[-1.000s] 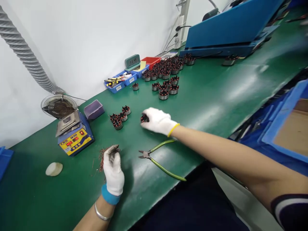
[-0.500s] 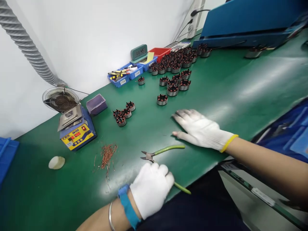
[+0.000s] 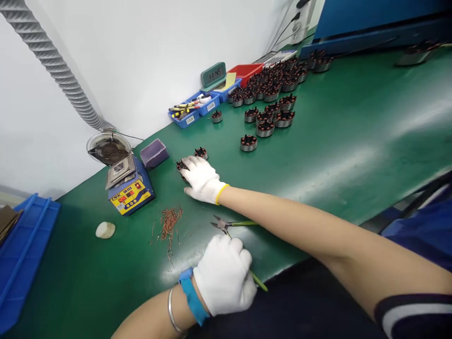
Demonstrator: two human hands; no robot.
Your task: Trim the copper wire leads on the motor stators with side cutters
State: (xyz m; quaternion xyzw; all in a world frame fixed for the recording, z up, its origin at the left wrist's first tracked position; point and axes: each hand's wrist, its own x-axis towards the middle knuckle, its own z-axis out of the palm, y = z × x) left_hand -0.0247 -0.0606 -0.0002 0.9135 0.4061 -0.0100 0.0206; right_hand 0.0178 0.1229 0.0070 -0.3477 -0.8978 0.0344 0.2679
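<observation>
My right hand [image 3: 201, 178], in a white glove with a yellow cuff, reaches across to a small group of motor stators with copper windings. Its fingers are stretched over one stator [image 3: 181, 165], and the palm hides others; a firm grip is not visible. Another stator [image 3: 201, 152] sits just behind the hand. My left hand [image 3: 226, 275], also gloved, is curled round the lower green handle of the diagonal cutters [image 3: 221, 225]. The cutters lie with their jaws apart, the upper handle partly behind my right forearm. Beside them is a pile of copper wire scraps [image 3: 170, 223].
A blue and yellow soldering pot [image 3: 130, 193] stands at left under a fume hose [image 3: 60, 66], near a purple bin [image 3: 154, 153] and a white round pad [image 3: 105, 230]. Many stators [image 3: 271, 84] stand at the back, beside a red tray [image 3: 245, 73] and blue tool trays [image 3: 208, 106].
My right hand has moved left across the table, from the bare surface to the small stator group. My left hand stays at the cutters' lower handle. The view has shifted slightly.
</observation>
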